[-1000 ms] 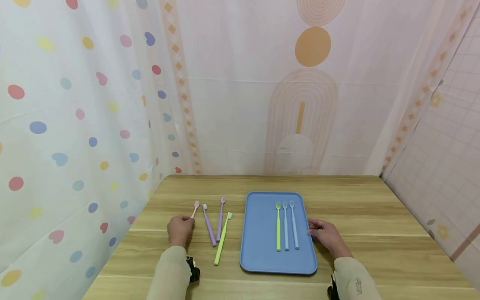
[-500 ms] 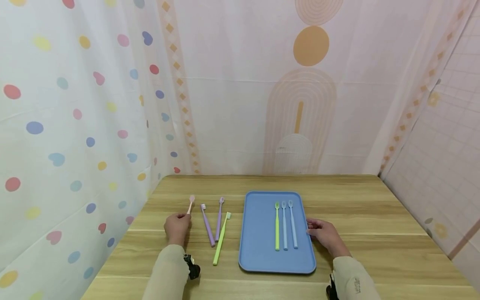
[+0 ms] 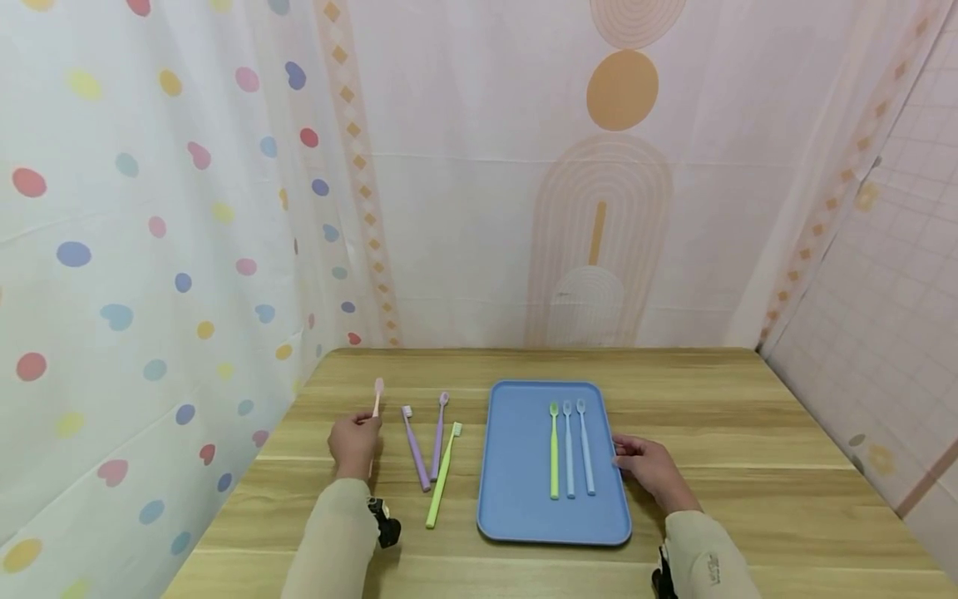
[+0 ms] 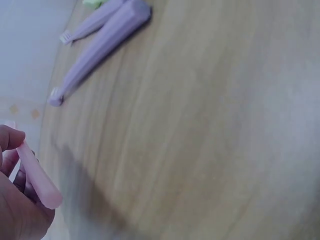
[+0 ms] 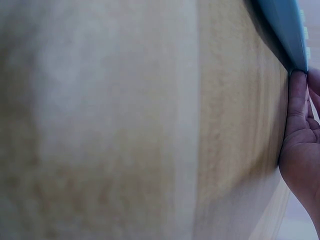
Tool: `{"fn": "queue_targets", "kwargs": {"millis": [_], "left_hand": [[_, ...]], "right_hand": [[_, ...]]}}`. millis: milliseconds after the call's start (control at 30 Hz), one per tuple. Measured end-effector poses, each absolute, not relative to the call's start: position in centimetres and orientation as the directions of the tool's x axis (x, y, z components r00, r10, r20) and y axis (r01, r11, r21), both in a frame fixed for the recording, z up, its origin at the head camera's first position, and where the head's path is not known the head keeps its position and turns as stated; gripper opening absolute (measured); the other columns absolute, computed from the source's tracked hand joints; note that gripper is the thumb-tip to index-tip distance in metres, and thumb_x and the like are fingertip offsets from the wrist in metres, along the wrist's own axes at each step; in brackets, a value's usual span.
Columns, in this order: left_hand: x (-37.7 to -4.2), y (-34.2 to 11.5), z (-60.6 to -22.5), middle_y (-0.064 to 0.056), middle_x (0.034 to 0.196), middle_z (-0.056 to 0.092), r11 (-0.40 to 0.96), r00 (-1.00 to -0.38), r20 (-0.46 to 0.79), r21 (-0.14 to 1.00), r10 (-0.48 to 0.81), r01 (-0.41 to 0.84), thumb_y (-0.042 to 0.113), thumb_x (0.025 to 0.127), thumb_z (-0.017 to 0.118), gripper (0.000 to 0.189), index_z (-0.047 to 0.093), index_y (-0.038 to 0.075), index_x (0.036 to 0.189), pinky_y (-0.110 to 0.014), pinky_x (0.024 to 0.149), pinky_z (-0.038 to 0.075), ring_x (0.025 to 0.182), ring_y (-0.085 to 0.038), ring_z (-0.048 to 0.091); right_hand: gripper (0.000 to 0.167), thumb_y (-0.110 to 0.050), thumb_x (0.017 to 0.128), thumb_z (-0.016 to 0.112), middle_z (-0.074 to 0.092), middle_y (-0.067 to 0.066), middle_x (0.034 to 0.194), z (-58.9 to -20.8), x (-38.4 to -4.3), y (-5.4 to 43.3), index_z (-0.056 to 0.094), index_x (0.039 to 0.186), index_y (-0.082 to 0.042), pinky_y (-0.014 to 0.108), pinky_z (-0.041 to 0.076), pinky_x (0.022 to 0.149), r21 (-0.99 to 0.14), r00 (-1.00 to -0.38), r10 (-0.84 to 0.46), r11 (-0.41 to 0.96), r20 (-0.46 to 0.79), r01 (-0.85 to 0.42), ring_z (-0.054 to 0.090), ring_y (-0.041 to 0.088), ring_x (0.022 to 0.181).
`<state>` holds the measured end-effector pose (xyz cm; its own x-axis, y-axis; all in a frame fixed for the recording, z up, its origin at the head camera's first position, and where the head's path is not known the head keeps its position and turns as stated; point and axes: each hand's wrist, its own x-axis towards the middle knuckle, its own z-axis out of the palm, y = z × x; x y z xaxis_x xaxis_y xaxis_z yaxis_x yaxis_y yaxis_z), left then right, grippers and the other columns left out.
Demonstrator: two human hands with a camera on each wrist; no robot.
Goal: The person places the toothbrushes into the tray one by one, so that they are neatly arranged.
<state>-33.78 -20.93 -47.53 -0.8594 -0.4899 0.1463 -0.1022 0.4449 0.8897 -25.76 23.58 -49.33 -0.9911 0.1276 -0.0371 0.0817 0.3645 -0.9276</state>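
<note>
My left hand [image 3: 353,443] pinches a pink toothbrush [image 3: 377,403] above the table's left part, head pointing away. In the left wrist view the pink toothbrush [image 4: 40,182] runs between thumb and fingers, its handle end free. Right of that hand lie two purple toothbrushes [image 3: 416,452] [image 3: 438,441] and a green toothbrush [image 3: 444,478]. At the blue tray [image 3: 516,516] my right hand [image 3: 653,467] touches the right rim with extended fingertips. On the tray lie a green toothbrush [image 3: 555,453] and two light blue toothbrushes [image 3: 570,453] [image 3: 586,449], roughly side by side.
A wood-grain table [image 3: 711,391] carries everything. Patterned curtains [image 3: 464,233] hang behind it and along both sides. A black wrist camera [image 3: 385,524] is strapped to the left sleeve, another [image 3: 662,574] to the right.
My left hand has lifted the pink toothbrush and shifted slightly left and away, turning it more upright in the head view. My right hand stays at the tray rim.
</note>
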Motion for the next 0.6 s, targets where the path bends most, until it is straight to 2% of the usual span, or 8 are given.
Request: {"fn": "queue_targets", "kwargs": {"millis": [200,300,600], "left_hand": [[-34.2,-19.9,-46.6,-0.024,0.1,0.069,0.455,-0.87,0.182,0.889,-0.458,-0.053,0.009,0.089,0.064,0.024,0.072,-0.006,0.107,-0.044,0.079,0.046,0.088,-0.036,0.061],[-34.5,-19.3,-46.3,-0.024,0.101,0.068,0.438,-0.877,0.18,0.898,-0.445,-0.038,0.008,0.089,0.065,0.025,0.071,-0.006,0.108,-0.043,0.08,0.046,0.091,-0.035,0.06],[-35.0,-17.3,-45.7,-0.02,0.097,0.069,0.379,-0.885,0.163,0.925,-0.436,-0.017,0.007,0.087,0.065,0.023,0.072,-0.007,0.104,-0.026,0.066,0.045,0.085,-0.028,0.061]], "right_hand": [[0.043,0.004,0.089,0.063,0.064,0.018,0.108,-49.5,-25.8,23.6,0.057,0.131,0.011,0.036,0.054,0.081,-0.924,-0.991,0.129,0.371,-0.047,0.092,0.059,0.028,0.101],[0.043,0.004,0.089,0.063,0.064,0.018,0.107,-49.4,-25.8,23.6,0.057,0.131,0.011,0.035,0.054,0.081,-0.922,-0.991,0.128,0.377,-0.044,0.09,0.059,0.028,0.101],[0.043,0.004,0.09,0.063,0.064,0.019,0.109,-49.5,-25.8,23.6,0.056,0.132,0.011,0.036,0.053,0.082,-0.919,-0.991,0.126,0.384,-0.047,0.092,0.059,0.029,0.102]]}}
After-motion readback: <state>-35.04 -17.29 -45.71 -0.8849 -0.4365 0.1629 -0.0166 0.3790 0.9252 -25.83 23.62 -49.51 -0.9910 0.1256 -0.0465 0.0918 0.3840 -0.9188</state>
